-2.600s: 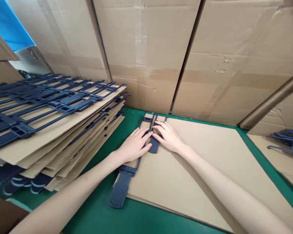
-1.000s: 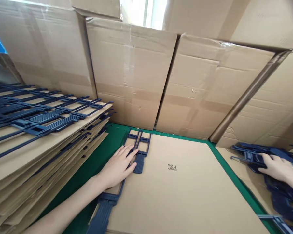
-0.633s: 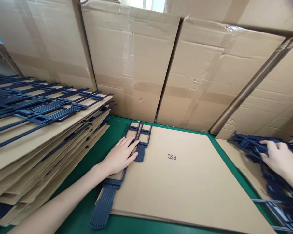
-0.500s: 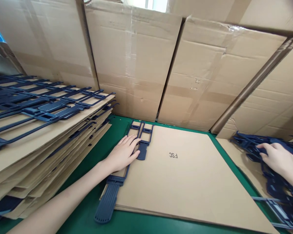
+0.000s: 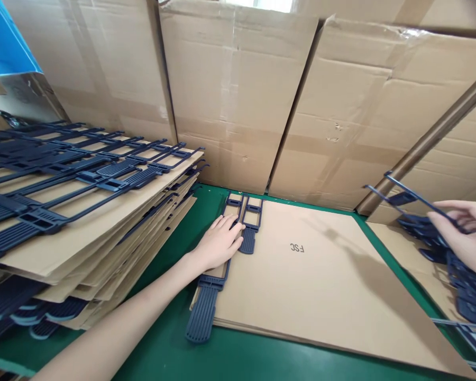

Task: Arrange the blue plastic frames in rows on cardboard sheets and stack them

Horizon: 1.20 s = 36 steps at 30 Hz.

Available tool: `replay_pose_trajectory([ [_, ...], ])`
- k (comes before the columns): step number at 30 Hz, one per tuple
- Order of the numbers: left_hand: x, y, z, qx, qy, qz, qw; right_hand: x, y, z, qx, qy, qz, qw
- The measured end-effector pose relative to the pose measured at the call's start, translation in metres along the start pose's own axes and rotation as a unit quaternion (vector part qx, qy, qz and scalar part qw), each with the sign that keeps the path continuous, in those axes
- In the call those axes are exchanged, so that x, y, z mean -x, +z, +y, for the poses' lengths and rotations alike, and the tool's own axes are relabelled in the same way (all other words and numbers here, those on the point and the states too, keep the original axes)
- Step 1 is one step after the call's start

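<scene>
My left hand (image 5: 218,242) rests with fingers stretched out on a long dark blue plastic frame piece (image 5: 203,312), which lies along the left edge of a cardboard sheet (image 5: 321,280) marked FSC. A shorter blue plastic piece (image 5: 248,239) lies just right of those fingertips. On the right, my right hand (image 5: 466,227) is closed on another blue plastic frame piece (image 5: 416,196), raised and tilted with its two prongs pointing away to the left. Below that hand sits a heap of similar blue pieces (image 5: 464,280) on cardboard.
At left stands a tall stack of cardboard sheets (image 5: 115,222) layered with blue plastic pieces. Large cardboard boxes (image 5: 238,95) form a wall behind the green table (image 5: 262,354). A blue container (image 5: 11,42) shows at the upper left.
My right hand has lifted a blue frame piece off the heap. The left hand stays on the long piece. The whole view has shifted somewhat.
</scene>
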<state>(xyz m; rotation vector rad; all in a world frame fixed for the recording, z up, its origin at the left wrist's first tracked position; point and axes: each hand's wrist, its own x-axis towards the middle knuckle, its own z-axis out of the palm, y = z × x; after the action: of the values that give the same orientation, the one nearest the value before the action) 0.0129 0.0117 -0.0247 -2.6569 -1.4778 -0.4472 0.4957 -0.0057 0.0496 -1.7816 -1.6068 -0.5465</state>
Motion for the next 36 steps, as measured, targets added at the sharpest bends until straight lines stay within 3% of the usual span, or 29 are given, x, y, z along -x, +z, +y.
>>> replay_pose_trajectory([
  [3,0.0,0.001,0.0,0.002,0.001,0.001,1.0,0.019,-0.005,-0.064,-0.142,0.047,-0.11,0.983],
  [5,0.0,0.001,0.001,0.007,0.002,0.001,1.0,0.036,-0.002,-0.099,-0.246,0.064,-0.235,0.938],
  [8,0.0,0.001,0.002,0.013,0.0,0.005,1.0,0.061,0.011,-0.136,-0.317,0.084,-0.405,0.854],
  [11,0.001,0.001,0.002,0.017,-0.002,0.013,1.0,0.077,0.024,-0.159,-0.35,0.1,-0.495,0.789],
  [18,0.0,-0.003,0.005,0.021,-0.006,0.002,1.0,0.094,0.036,-0.194,-0.446,0.13,-0.575,0.674],
  [23,0.0,-0.003,0.006,0.009,-0.004,0.001,1.0,0.101,0.043,-0.211,-0.498,0.166,-0.59,0.613],
  [28,0.0,-0.003,0.006,0.007,-0.002,0.003,1.0,0.102,0.04,-0.223,-0.543,0.177,-0.623,0.534],
  [32,0.0,-0.003,0.006,0.008,-0.002,0.003,1.0,0.105,0.044,-0.231,-0.545,0.185,-0.622,0.531],
  [36,-0.001,-0.004,0.007,0.011,-0.007,0.003,1.0,0.11,0.049,-0.235,-0.502,0.164,-0.617,0.584],
])
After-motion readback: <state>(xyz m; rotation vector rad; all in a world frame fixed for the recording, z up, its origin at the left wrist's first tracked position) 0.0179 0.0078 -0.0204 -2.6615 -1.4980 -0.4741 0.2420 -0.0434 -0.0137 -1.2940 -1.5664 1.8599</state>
